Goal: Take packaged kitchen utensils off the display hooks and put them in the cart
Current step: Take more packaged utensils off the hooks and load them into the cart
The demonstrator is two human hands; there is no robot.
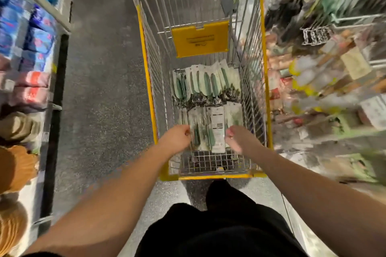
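A wire shopping cart point(151, 98) with yellow trim stands in front of me. On its floor lie two rows of packaged kitchen utensils with green handles: a far row point(205, 83) and a near row point(211, 127). My left hand point(176, 139) is at the left edge of the near row, with curled fingertips pinching the packs. My right hand point(240, 139) is at the right edge of the same row, fingers curled against the packs. Both hands reach down inside the cart.
A yellow child-seat flap point(200, 38) hangs inside the cart. Display hooks with packaged kitchenware point(325, 52) fill the right side, blurred. Shelves with blue and pink packs point(27, 48) run along the left. Grey floor lies between the left shelf and the cart.
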